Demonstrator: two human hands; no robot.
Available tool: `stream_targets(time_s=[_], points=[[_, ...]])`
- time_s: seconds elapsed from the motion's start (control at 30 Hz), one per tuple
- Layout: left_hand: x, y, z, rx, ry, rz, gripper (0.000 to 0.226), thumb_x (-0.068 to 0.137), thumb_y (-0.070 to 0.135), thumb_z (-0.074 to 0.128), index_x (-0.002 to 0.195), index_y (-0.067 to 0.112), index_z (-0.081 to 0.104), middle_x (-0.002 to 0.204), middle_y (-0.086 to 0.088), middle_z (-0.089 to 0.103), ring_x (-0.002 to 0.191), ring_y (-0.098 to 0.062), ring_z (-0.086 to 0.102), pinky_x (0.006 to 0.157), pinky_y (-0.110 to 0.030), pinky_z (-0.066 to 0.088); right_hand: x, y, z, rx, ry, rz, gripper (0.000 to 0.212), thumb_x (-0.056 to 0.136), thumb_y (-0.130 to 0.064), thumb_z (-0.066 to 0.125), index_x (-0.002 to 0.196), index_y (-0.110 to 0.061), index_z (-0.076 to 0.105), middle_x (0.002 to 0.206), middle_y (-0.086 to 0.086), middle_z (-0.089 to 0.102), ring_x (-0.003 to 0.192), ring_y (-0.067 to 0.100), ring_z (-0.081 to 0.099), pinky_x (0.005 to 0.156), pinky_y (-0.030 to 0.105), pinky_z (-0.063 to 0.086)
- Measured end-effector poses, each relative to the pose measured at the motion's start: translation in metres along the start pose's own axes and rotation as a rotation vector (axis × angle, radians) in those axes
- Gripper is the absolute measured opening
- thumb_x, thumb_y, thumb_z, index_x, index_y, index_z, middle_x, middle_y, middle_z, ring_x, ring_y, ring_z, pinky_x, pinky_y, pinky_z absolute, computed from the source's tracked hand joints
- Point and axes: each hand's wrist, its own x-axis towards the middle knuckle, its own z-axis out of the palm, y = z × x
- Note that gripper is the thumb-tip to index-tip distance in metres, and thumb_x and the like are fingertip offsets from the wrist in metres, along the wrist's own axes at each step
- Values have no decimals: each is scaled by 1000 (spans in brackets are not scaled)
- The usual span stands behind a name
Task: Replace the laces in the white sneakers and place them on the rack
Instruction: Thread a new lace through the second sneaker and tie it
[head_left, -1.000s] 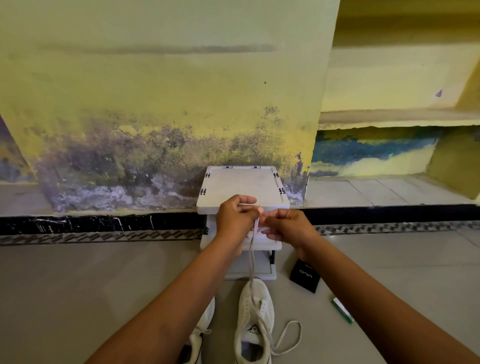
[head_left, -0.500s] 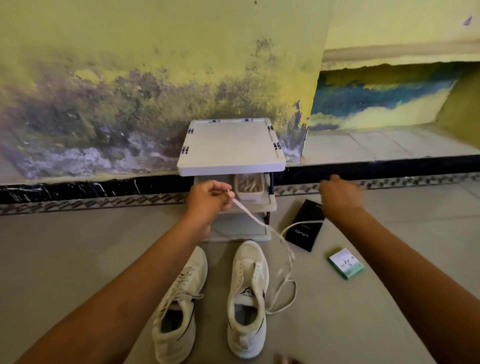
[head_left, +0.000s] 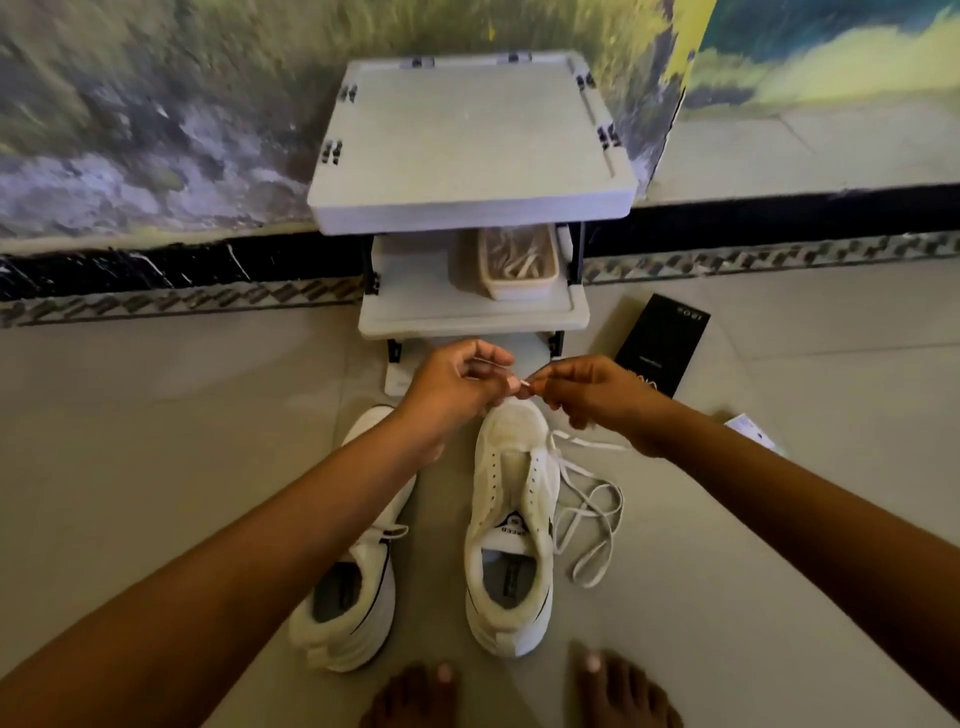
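Laces (head_left: 582, 499) trail limp and light on the floor beside the right sneaker (head_left: 511, 525); your left hand (head_left: 457, 387) and right hand (head_left: 582, 389) each pinch a stiff tip above its toe, so grip there

2 white sneakers (head_left: 511, 525) with black trim are sitting on a grey floor (head_left: 156, 441); a white lace (head_left: 587, 512) is lying beside them; the rack (head_left: 467, 140) is showing pale grey, a black box (head_left: 662, 345) is lying right, the wall (head_left: 130, 104) is looking mottled yellow-purple
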Motion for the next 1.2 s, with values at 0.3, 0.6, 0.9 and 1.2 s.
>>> stream_targets(time_s=[0.3, 0.6, 0.9, 1.2], points=[[13, -99, 19, 430, -213, -285, 69, 74, 30, 77, 134, 21, 43, 131, -3, 46, 115, -18, 48, 86, -26, 42, 22, 90, 60, -97, 276, 162, 13, 86, -12, 65, 93, -7, 75, 97, 6, 71, 88, 13, 60, 76, 16, 38], [10, -106, 18, 413, -31, -184, 29, 94, 14, 52, 120, 10, 64, 122, -8, 64, 111, -21, 58, 93, -26, 43, 23, 96, 82, -330, 422, 66, 16, 87, -26, 65, 95, -16, 75, 95, 2, 72, 85, 14, 62, 59, 12, 34], [6, -110, 19, 197, 30, -259, 30, 93, 9, 46, 113, 11, 68, 100, -8, 66, 75, -10, 53, 57, -19, 39, 33, 96, 94, -507, 461, 63, 18, 89, -28, 60, 95, -19, 74, 93, 4, 71, 87, 22, 63, 66, 23, 42], [1, -109, 12, 84, -87, -290, 25, 93, 8, 50, 115, 9, 64, 98, -4, 62, 80, -11, 57, 61, -14, 48, 34, 102, 95, -411, 368, 70, 13, 87, -23, 63, 93, -17, 73, 91, 6, 72, 85, 23, 64, 65, 23, 39]])
